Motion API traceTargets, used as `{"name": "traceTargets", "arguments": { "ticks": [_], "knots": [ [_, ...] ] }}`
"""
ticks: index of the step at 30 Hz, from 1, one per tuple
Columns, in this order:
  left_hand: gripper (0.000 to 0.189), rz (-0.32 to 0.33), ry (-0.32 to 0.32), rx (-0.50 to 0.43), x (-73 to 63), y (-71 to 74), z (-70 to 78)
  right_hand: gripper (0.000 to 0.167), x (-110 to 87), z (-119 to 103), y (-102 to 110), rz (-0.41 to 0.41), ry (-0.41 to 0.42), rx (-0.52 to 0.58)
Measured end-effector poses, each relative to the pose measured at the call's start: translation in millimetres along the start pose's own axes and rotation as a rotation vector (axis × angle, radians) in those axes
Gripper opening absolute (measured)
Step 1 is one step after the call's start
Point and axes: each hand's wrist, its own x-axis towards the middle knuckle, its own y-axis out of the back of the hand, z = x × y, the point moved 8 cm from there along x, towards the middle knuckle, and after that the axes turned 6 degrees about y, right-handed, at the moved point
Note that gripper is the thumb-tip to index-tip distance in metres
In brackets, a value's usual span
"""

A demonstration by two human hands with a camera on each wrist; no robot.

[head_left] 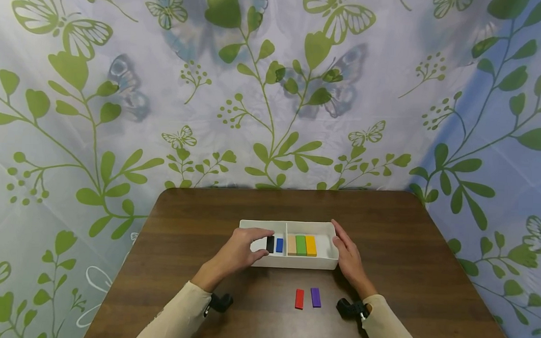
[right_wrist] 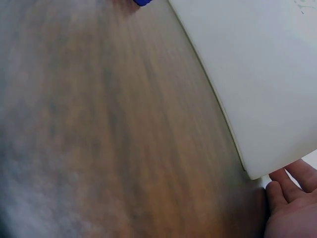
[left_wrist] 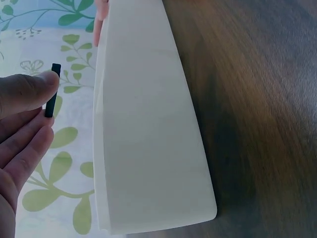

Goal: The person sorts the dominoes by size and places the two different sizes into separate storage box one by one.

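Observation:
My left hand (head_left: 241, 246) pinches a thin black block (left_wrist: 53, 90) between thumb and fingertips, over the left compartment of a white two-part box (head_left: 293, 262). In the left wrist view the block stands clear of the box's rim. A blue block (head_left: 279, 245) lies in that same compartment, beside the divider. Across the divider, a tan block (head_left: 292, 245), a green block (head_left: 300, 245) and a yellow block (head_left: 311, 246) lie side by side. My right hand (head_left: 350, 255) grips the box's right end, thumb at the rim and fingers along the outside.
On the brown wooden table (head_left: 195, 211), a red block (head_left: 299, 298) and a purple block (head_left: 316, 297) lie in front of the box. Behind the table hangs a curtain (head_left: 263, 138) printed with leaves and butterflies. Each wrist wears a small black camera.

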Motion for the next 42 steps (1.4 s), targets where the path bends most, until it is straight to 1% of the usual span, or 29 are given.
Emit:
{"name": "traceTargets", "arguments": {
  "ticks": [5,7,12,16,21,27,29,36,38,42],
  "knots": [
    [0.052,-0.005,0.000,0.027,3.7,-3.2,-5.5,0.055,-0.5,-1,-1,-0.010,-0.014,0.015],
    [0.052,-0.014,0.014,0.032,4.9,-5.4,-8.4,0.056,-0.8,-1,-1,-0.012,-0.021,0.020],
    [0.051,-0.061,0.064,0.046,10.9,-12.9,-15.0,0.055,-0.5,1,-1,-0.005,-0.020,0.006],
    [0.050,-0.100,0.076,0.055,16.8,-17.7,-16.3,0.055,-0.2,1,0,-0.004,-0.014,0.003],
    [0.051,-0.143,0.088,0.088,22.7,-24.1,-20.8,0.055,-1.3,-1,0,-0.004,-0.016,0.005],
    [0.051,-0.191,0.075,0.135,29.1,-30.8,-28.2,0.055,-2.4,-4,0,-0.004,-0.004,0.016],
    [0.050,-0.209,0.065,0.136,31.3,-33.4,-30.3,0.055,-2.3,-5,0,-0.006,-0.001,0.019],
    [0.046,-0.247,0.004,0.164,38.3,-43.0,-34.4,0.055,-1.0,-5,-1,-0.003,-0.021,0.015],
    [0.045,-0.254,-0.002,0.172,39.8,-45.6,-36.4,0.055,-0.3,-4,-1,-0.003,-0.034,0.013],
    [0.045,-0.277,0.007,0.154,43.0,-49.7,-40.0,0.056,0.0,-1,-2,-0.004,-0.054,0.017]
  ]
}}
